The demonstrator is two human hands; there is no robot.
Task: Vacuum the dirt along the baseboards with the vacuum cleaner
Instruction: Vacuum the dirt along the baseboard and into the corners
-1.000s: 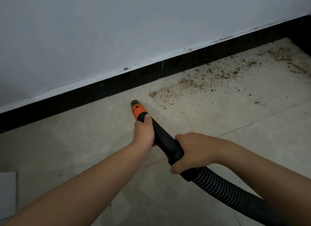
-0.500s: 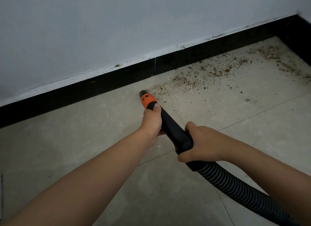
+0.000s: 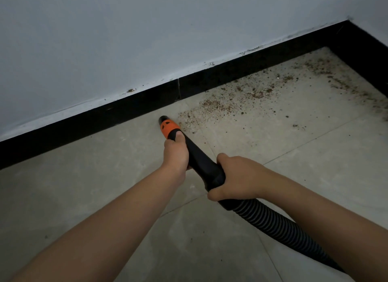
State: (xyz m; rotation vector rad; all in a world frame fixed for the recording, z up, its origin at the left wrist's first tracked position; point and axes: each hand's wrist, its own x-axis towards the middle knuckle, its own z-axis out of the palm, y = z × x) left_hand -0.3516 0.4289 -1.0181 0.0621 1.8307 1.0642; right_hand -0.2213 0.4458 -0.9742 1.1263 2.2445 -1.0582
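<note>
Nozzle vs hands: the vacuum nozzle (image 3: pixel 167 125) sticks out just ahead of the left hand (image 3: pixel 176 153), black tip down near the floor, right at the near edge of the dirt (image 3: pixel 237 105).
Left hand: wrapped around the black wand (image 3: pixel 199 160) right behind the orange collar, thumb lying on top along it.
Right hand: the right hand (image 3: pixel 235 177) has its fingers curled tight round the back end of the wand, just where the ribbed hose (image 3: pixel 273 223) starts.
Hose: runs off toward the bottom right, under the right forearm.
Dirt spot: brown crumbs scattered over the tile floor (image 3: pixel 84 187) to the right of the nozzle, following the black baseboard (image 3: pixel 105 118) all the way into the corner.
In the way: nothing really between tip and crumbs, just bare tile.
Surroundings: white wall (image 3: pixel 126 40) above the baseboard, paint a bit chipped along its bottom edge.
Look of the tool: matte black wand, bright orange band, small dark tip.
</note>
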